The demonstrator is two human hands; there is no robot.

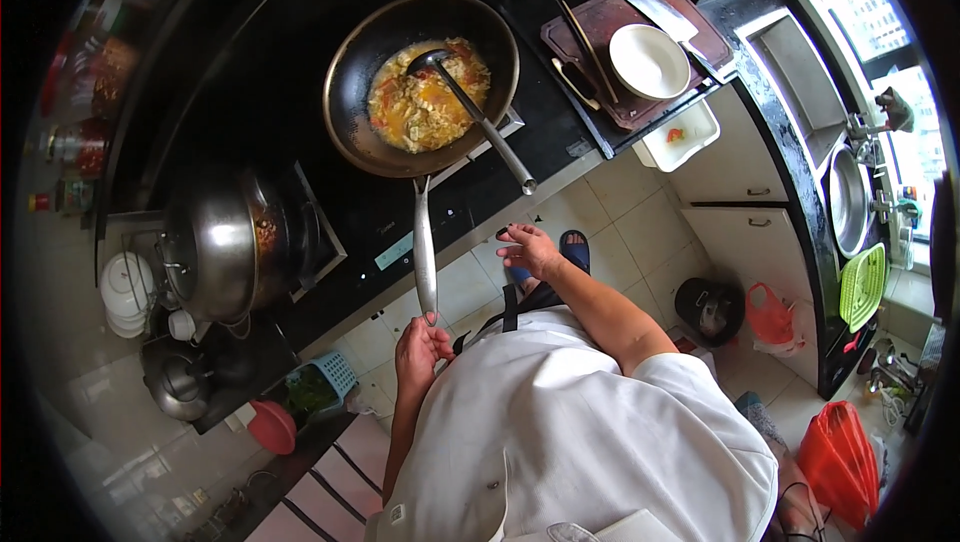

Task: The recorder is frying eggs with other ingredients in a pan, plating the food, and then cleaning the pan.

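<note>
A wok [349, 114] with a steel handle sits on the black cooktop, holding a dish that looks like egg and tomato in yellow liquid. A ladle [480, 114] rests in it, its bowl in the food and its handle over the near rim. My left hand [424, 347] is at the end of the wok handle, fingers partly curled; whether it grips the handle is unclear. My right hand [529, 251] is in the air beyond the counter edge, below the ladle's handle end, with a small dark thing at its fingertips that I cannot identify.
Right of the wok, a cutting board [559, 35] carries a white bowl [649, 61], chopsticks [589, 50] and a cleaver [656, 9]. A white tray [701, 133] juts out below the board. A lidded steel pot [217, 242] stands at left. A black bin [709, 309] is on the floor.
</note>
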